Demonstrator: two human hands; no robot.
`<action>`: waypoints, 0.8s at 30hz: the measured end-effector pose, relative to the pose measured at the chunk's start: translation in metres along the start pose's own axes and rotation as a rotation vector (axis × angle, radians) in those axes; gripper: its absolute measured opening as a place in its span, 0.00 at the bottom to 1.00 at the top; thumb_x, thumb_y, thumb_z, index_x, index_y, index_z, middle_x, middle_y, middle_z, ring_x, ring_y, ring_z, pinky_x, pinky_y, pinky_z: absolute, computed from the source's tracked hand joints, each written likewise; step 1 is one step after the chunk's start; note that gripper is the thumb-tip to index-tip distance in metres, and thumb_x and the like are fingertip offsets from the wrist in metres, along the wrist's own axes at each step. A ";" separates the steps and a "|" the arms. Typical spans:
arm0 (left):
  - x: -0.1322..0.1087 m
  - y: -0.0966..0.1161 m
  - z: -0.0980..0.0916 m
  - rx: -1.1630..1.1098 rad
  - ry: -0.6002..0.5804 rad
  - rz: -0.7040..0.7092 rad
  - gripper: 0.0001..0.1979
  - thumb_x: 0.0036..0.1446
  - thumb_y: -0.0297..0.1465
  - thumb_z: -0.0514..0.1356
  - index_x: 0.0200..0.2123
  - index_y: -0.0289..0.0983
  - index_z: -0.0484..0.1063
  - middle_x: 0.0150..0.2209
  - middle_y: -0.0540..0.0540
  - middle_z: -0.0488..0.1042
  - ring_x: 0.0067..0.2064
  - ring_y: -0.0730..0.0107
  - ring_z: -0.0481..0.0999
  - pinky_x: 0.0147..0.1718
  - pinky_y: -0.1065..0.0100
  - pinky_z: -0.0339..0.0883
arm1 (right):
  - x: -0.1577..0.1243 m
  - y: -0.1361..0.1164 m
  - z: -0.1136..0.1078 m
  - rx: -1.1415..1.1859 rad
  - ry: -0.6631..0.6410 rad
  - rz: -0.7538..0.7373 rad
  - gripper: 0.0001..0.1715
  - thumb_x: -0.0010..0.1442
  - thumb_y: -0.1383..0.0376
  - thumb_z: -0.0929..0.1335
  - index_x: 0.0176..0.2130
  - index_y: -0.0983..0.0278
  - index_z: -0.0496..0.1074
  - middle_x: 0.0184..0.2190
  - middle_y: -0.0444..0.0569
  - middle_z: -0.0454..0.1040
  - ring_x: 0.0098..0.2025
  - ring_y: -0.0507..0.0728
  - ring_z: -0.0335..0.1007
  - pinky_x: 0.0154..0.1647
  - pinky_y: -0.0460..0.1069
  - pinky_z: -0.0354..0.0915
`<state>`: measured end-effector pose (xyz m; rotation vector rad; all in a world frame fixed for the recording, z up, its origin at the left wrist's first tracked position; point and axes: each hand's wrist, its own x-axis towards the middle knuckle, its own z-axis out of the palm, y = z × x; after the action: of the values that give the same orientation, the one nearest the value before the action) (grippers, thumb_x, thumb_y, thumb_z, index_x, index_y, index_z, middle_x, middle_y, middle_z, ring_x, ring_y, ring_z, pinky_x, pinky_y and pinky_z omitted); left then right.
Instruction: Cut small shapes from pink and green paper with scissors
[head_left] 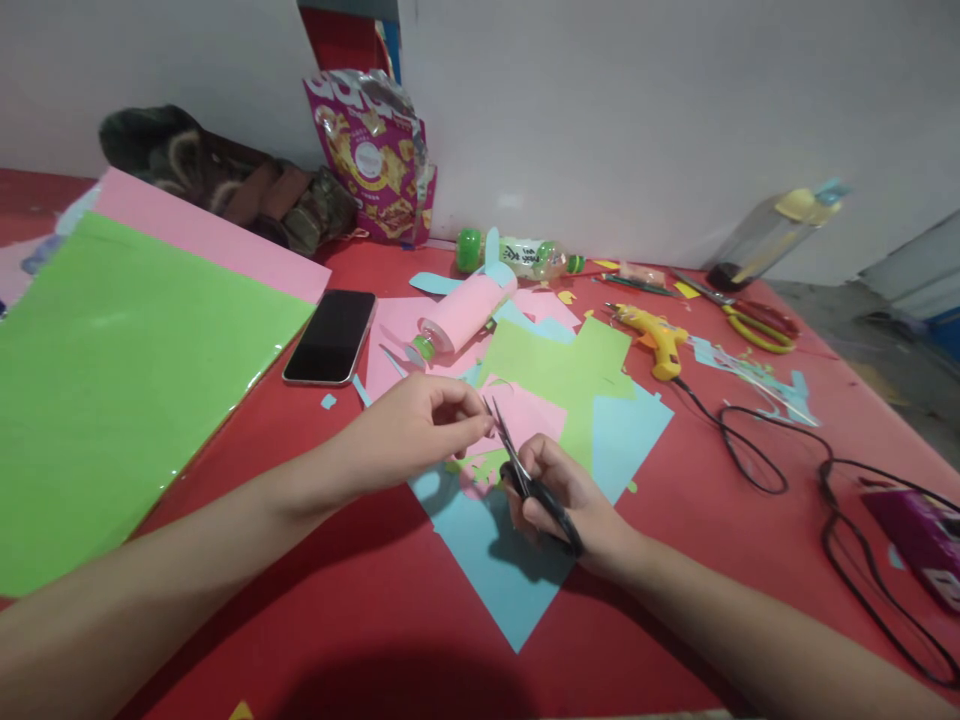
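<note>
- Forearms, bare, two: reaching in from the lower corners; the left one (187, 545) crosses in front of the green sheet's lower edge.
- Red table (637, 650), under everything listed to the wall.
- Right hand (574, 495): fingers wrapped round the handles of black scissors (538, 495), blades slightly parted and pointing away; hand and handles cover part of the blue sheet below.
- Left hand (416, 425): thumb and forefinger pinched together at the blade tips, apparently on a tiny paper piece (491, 428), too small to make out well.
- Light-blue sheet (517, 585), flat beneath the hands, one corner toward the camera.
- Light-green paper (581, 385), lying over the blue; pink paper (540, 412) on top, partly hidden by the scissors.
- Green sheet (142, 390) in a glossy clear sleeve, left side, overlapping a pink sheet (202, 225).
- Purple pack (911, 535), cut by the right edge, black cord (756, 487) looping near it.
- Phone (331, 338), dark screen, beside the green sheet.
- Pink-wrapped bottle (466, 315), on its side, green cap toward the hands; its light-blue wing piece (492, 250) blocks part of the labelled bottle behind.
- Yellow glue gun (660, 340), on its side, right of the papers.
- Yellow-and-red-handled scissors (759, 328), farther right.
- Labelled bottle (525, 257), lying by the wall.
- Clear bottle (765, 240), dark base, right rear.
- Purple snack bag (375, 160), standing, beside a camouflage bag (311, 210).
- White wall (637, 120), behind.
</note>
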<state>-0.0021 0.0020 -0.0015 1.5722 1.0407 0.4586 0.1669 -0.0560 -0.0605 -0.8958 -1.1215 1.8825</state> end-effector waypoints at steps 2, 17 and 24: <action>0.000 0.000 0.001 -0.022 -0.008 -0.009 0.08 0.48 0.32 0.54 0.21 0.35 0.64 0.21 0.52 0.66 0.26 0.75 0.68 0.25 0.73 0.62 | 0.000 0.000 0.000 0.003 -0.015 -0.005 0.26 0.43 0.53 0.70 0.28 0.60 0.50 0.20 0.35 0.57 0.15 0.43 0.51 0.13 0.40 0.49; 0.001 -0.004 0.010 -0.151 -0.026 -0.020 0.10 0.51 0.30 0.52 0.19 0.35 0.62 0.18 0.54 0.62 0.23 0.77 0.67 0.25 0.74 0.64 | -0.001 0.001 -0.001 0.040 -0.031 -0.051 0.23 0.45 0.54 0.69 0.29 0.61 0.52 0.24 0.38 0.58 0.16 0.43 0.54 0.14 0.40 0.50; 0.000 -0.006 0.015 -0.222 -0.043 -0.048 0.11 0.51 0.31 0.52 0.20 0.34 0.63 0.17 0.53 0.65 0.23 0.75 0.70 0.25 0.72 0.65 | -0.002 0.002 0.000 0.044 -0.028 -0.058 0.23 0.46 0.54 0.69 0.29 0.61 0.52 0.23 0.37 0.58 0.16 0.43 0.54 0.14 0.40 0.50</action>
<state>0.0076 -0.0067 -0.0111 1.3518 0.9586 0.4884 0.1674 -0.0579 -0.0620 -0.8066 -1.1073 1.8709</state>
